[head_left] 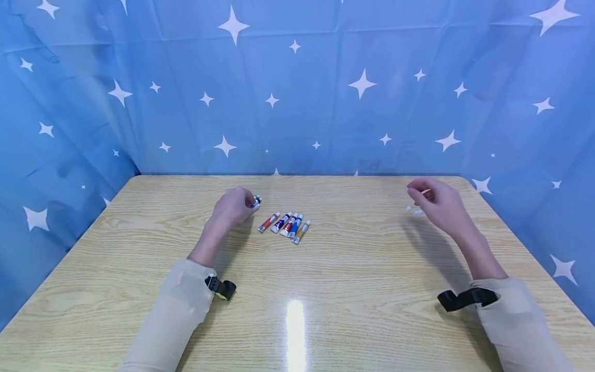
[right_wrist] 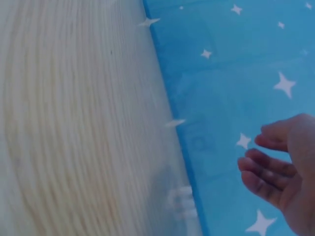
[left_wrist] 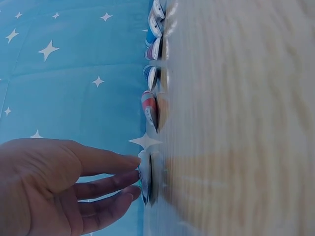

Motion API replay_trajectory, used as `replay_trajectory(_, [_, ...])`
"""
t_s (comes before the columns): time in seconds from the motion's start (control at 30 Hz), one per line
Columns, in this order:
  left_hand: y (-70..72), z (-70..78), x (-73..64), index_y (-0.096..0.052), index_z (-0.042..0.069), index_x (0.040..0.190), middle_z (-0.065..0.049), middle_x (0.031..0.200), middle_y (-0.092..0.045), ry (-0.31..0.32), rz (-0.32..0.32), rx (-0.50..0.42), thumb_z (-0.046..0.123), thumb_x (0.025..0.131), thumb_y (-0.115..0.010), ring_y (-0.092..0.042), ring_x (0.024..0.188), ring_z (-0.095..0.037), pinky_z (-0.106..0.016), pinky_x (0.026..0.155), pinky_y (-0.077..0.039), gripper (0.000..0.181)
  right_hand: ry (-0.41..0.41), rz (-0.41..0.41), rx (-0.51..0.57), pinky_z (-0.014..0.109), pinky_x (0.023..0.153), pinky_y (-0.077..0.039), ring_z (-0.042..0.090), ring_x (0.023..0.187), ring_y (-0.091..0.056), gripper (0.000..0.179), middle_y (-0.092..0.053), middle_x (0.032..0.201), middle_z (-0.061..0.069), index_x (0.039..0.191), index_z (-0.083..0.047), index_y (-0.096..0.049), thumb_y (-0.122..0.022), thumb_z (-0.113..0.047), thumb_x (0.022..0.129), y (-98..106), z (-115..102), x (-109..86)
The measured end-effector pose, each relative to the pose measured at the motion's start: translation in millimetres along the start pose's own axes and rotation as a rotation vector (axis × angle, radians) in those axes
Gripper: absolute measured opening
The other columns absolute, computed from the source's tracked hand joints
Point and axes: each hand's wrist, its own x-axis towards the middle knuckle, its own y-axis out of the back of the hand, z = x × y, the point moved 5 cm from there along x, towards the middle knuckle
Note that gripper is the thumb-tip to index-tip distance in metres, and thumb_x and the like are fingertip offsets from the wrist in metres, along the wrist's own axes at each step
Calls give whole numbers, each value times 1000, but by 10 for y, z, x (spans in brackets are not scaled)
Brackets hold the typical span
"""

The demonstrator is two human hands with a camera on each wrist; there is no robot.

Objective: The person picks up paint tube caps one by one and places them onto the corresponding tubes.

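At the back left of the table, my left hand [head_left: 232, 205] has its thumb and fingertips on a paint tube [left_wrist: 145, 177] lying flat on the tabletop. Dark and green caps [head_left: 257, 199] poke out beyond these fingers; the hand hides the rest there. Just right of it lies a row of several paint tubes: a red-orange one [head_left: 269, 221] slightly apart, then purple, red and blue ones, and an ochre one [head_left: 301, 232] at the end. Over the back right, my right hand [head_left: 437, 201] hovers with loosely bent fingers, holding nothing visible. Small white bits [head_left: 418, 212] lie beneath it, their kind unclear.
The wood-grain table [head_left: 353, 268] has its back edge against a blue curtain [head_left: 316, 113] with white stars. A bright light reflection shows at the front middle. Black wrist cameras [head_left: 222, 288] sit on both sleeves.
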Motion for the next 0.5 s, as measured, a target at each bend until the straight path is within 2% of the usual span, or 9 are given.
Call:
replay_trajectory(0.27, [-29,-22,23,-75,0,106,-14,101,-69,6,-26,8,2,92,-67,-62,87,-26,-39,75,-52,17,-16,-61,-61,20,65,-47,35,88,-66,26,-66,105,21,121,4,-65,-56,-14,103,-11,233,-1])
replay_trajectory(0.4, [-40,-35,38,-74,1,105,-14,102,-69,17,-38,8,1,92,-66,-62,89,-27,-41,77,-52,16,-28,-103,-85,22,64,-48,37,87,-66,25,-66,104,21,121,6,-64,-58,-8,102,-20,336,-1])
replay_trajectory(0.5, [-45,-43,46,-74,1,105,-14,103,-69,22,-45,14,1,92,-65,-62,92,-28,-43,79,-52,16,-45,-145,-99,28,66,-52,39,88,-66,27,-65,107,24,123,8,-63,-58,-5,100,-33,399,-7])
